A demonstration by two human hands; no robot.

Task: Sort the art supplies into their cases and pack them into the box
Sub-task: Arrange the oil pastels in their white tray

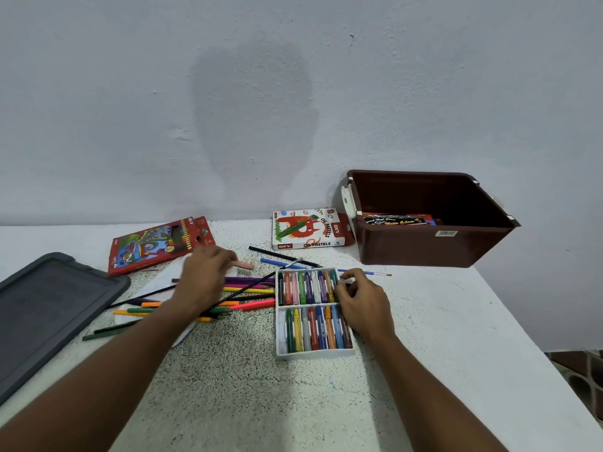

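Pastel tray [313, 352] at table centre, sticks lying 12-to-6. Right hand [363, 303] at tray's 2 o'clock corner, fingers curled, pinching small pale stick [348, 280] just over end slot. Left hand [204, 278] at 9 o'clock, blurred, pinching pink pastel [244, 265], long axis 9-to-3; needs quarter-turn to seat. Loose pencils [248, 290] between. Oil pastels sleeve [308, 230] at 12, brown box [427, 246] at 1.

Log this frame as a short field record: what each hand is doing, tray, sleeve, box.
left hand: holds a pink pastel over the loose pencils
right hand: pinches a whitish pastel at the tray's far right corner
pastel tray: two rows, nearly full
oil pastels sleeve: lies beside the box
brown box: open, watercolour pack inside
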